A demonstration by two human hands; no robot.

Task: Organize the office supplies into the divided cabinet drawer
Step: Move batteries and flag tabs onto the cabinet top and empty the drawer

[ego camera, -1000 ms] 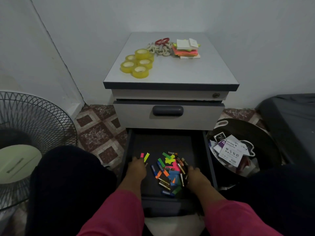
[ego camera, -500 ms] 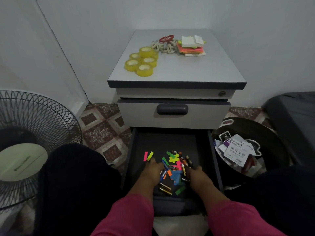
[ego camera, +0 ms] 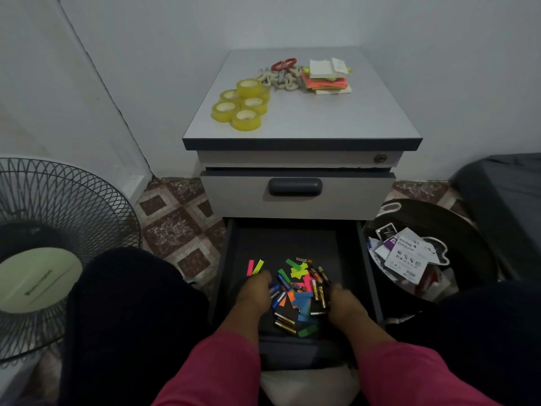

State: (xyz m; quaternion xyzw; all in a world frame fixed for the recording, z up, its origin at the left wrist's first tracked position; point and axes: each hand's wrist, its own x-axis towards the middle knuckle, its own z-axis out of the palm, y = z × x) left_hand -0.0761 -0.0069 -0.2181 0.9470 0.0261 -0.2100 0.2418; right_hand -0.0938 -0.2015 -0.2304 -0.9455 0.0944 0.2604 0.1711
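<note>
Drawer (ego camera: pixel 231 259) holds batteries (ego camera: pixel 282 320) — coloured paper strips (ego camera: pixel 303 301).

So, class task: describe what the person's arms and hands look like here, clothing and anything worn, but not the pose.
Both arms wear long pink sleeves that end at the wrists. The left hand and the right hand are bare: no gloves, and no rings, watch or bracelets show in this dim view.

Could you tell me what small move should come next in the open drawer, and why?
Probably draw both hands together to gather the pile: the left hand and right hand flank the mixed batteries and paper tabs in the drawer, holding nothing visible.
</note>
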